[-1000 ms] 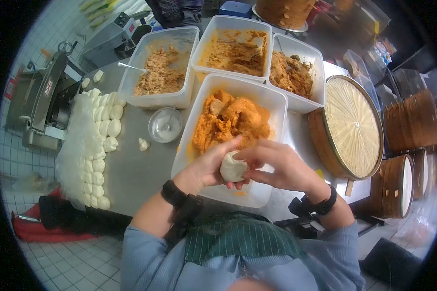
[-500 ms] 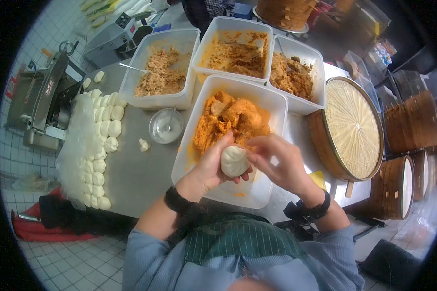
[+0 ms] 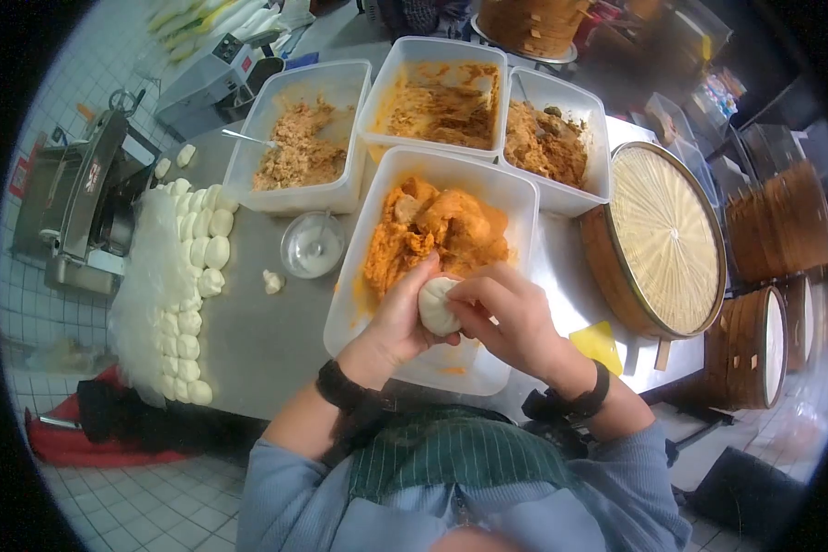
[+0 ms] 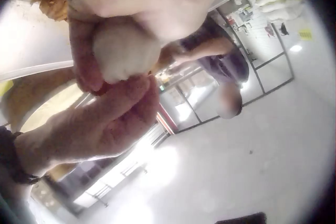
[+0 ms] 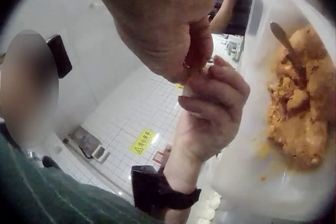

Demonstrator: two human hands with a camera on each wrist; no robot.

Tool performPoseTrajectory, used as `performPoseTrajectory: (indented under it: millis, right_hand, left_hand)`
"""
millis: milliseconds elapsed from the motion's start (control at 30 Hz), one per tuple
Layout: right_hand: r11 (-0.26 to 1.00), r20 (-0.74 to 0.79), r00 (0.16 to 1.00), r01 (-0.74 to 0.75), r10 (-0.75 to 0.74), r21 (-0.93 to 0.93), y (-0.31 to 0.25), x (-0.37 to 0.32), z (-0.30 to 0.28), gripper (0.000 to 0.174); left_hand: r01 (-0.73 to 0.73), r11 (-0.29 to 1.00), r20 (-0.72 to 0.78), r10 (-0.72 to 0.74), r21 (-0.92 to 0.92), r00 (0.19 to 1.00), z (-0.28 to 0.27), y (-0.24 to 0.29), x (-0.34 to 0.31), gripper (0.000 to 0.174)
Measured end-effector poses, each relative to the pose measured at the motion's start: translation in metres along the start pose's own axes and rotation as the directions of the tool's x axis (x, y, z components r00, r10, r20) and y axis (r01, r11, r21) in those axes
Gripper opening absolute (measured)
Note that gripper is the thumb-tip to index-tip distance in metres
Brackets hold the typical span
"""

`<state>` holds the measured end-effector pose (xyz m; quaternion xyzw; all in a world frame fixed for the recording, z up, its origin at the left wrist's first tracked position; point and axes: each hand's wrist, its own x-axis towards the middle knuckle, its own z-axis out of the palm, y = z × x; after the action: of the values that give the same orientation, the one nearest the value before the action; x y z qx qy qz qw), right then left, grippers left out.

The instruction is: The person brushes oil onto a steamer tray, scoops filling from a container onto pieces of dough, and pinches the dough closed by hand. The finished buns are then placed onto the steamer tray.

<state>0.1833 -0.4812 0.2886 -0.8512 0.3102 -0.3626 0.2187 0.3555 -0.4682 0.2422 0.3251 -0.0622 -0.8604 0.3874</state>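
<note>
A round white filled bun (image 3: 438, 307) with pleated dough sits cupped in my left hand (image 3: 397, 317), over the near end of the tub of orange filling (image 3: 340, 336). The fingers of my right hand (image 3: 511, 313) pinch the dough at the bun's upper right side. Seen from the left wrist, the bun (image 4: 125, 50) lies between the left palm and fingers, with right fingertips at its edge. In the right wrist view the right hand (image 5: 163, 29) hides most of the bun, and the left hand (image 5: 212, 113) holds it from below.
Dough pieces (image 3: 216, 250) lie in rows at left, partly under plastic film (image 3: 138, 294). Other filling tubs (image 3: 327, 189) stand behind, near a small glass bowl (image 3: 313, 244). A yellow flat piece (image 3: 598, 348) and a bamboo steamer (image 3: 672, 239) are at right.
The right fingers drew off to the bun's right side, showing its pleats, then came back in and now pinch the dough. The left hand keeps cupping the bun.
</note>
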Motion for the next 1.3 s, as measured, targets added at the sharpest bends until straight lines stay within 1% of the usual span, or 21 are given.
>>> performPoseTrajectory:
  millis: [67,133,167,200,267,300,333,400,467,533,600,733,800,833,900,933,1000,1033,1100,1233,1300]
  right_hand:
    - [0.999,0.006,0.999,0.031,-0.031,0.022,0.003,-0.001,-0.003,0.023]
    - [0.962,0.005,0.991,-0.134,0.137,0.236,0.005,0.000,-0.012,0.023]
    - [0.823,-0.017,0.932,-0.311,0.362,0.476,0.001,0.004,-0.021,0.023]
    - [0.594,0.024,0.824,-0.427,0.565,0.682,-0.003,0.006,-0.031,0.023]
    - [0.641,-0.061,0.845,-0.354,0.532,0.681,0.004,0.005,-0.042,0.024]
    - [0.829,-0.003,0.943,-0.291,0.333,0.478,0.010,0.002,-0.048,0.026]
    - [0.953,0.105,0.984,-0.164,0.141,0.257,0.013,-0.002,-0.052,0.029]
    - [0.941,0.113,0.983,-0.172,0.145,0.291,0.007,-0.002,-0.056,0.030]
    - [0.937,0.186,0.982,-0.096,0.034,0.335,0.005,0.001,-0.064,0.026]
    - [0.919,0.179,0.984,-0.065,-0.006,0.389,0.013,-0.001,-0.062,0.025]
    - [0.905,0.203,0.967,0.055,-0.153,0.422,0.020,-0.002,-0.063,0.024]
    - [0.911,0.192,0.965,0.088,-0.178,0.403,0.025,-0.012,-0.069,0.022]
    - [0.901,0.176,0.983,-0.039,-0.041,0.432,0.019,-0.016,-0.079,0.024]
    - [0.898,0.172,0.984,-0.034,-0.047,0.439,0.020,-0.017,-0.085,0.024]
    - [0.903,-0.073,0.992,-0.066,0.106,0.425,0.026,-0.020,-0.096,0.027]
    - [0.900,-0.074,0.992,-0.063,0.105,0.432,0.027,-0.024,-0.099,0.027]
    - [0.956,-0.023,0.999,-0.024,0.032,0.293,0.029,-0.033,-0.103,0.031]
    - [0.952,-0.042,0.999,0.035,-0.023,0.305,0.029,-0.037,-0.102,0.033]
    - [0.950,-0.048,0.999,0.031,-0.016,0.311,0.026,-0.044,-0.104,0.034]
    - [0.960,-0.073,0.996,0.072,-0.054,0.271,0.024,-0.049,-0.111,0.036]
    - [0.960,-0.077,0.995,0.074,-0.056,0.270,0.026,-0.052,-0.115,0.037]
  left_hand:
    - [0.011,1.000,0.004,-0.011,-0.002,1.000,0.004,0.000,-0.001,0.053]
    - [0.014,1.000,0.007,-0.014,0.002,1.000,0.006,0.003,-0.001,0.053]
    - [0.051,0.998,0.028,-0.050,-0.029,0.998,0.006,0.005,0.000,0.055]
    - [0.088,0.994,0.051,-0.085,-0.061,0.995,0.006,0.006,0.001,0.056]
    - [0.110,0.992,0.053,-0.107,-0.055,0.993,0.016,0.007,-0.001,0.055]
    - [0.141,0.989,0.054,-0.138,-0.053,0.989,0.020,0.006,0.000,0.054]
    - [0.145,0.988,0.052,-0.143,-0.045,0.988,0.021,0.005,0.002,0.054]
    - [0.256,0.966,0.257,-0.243,-0.019,0.935,0.023,0.002,0.006,0.060]
    - [0.287,0.956,0.235,-0.293,0.062,0.927,0.030,-0.001,0.008,0.060]
    - [0.311,0.940,0.205,-0.335,0.141,0.920,0.038,-0.004,0.007,0.060]
    - [0.310,0.929,0.261,-0.356,0.202,0.897,0.047,-0.008,0.006,0.059]
    - [0.310,0.935,0.204,-0.342,0.171,0.917,0.054,-0.019,0.009,0.066]
    - [0.211,0.962,0.288,-0.255,0.175,0.923,0.052,-0.023,0.012,0.062]
    - [0.208,0.962,0.280,-0.252,0.178,0.926,0.055,-0.024,0.012,0.062]
    - [0.110,0.970,0.298,-0.174,0.218,0.939,0.065,-0.026,0.010,0.065]
    - [0.109,0.970,0.290,-0.172,0.219,0.941,0.069,-0.027,0.009,0.065]
    - [-0.023,0.973,0.282,-0.044,0.229,0.958,0.079,-0.029,0.007,0.068]
    - [-0.021,0.972,0.278,-0.046,0.233,0.960,0.083,-0.031,0.007,0.068]
    - [-0.137,0.945,0.231,0.068,0.298,0.971,0.092,-0.034,0.010,0.068]
    - [-0.218,0.903,0.213,0.146,0.371,0.966,0.099,-0.040,0.017,0.069]
    - [-0.322,0.842,0.197,0.260,0.433,0.945,0.105,-0.044,0.017,0.069]
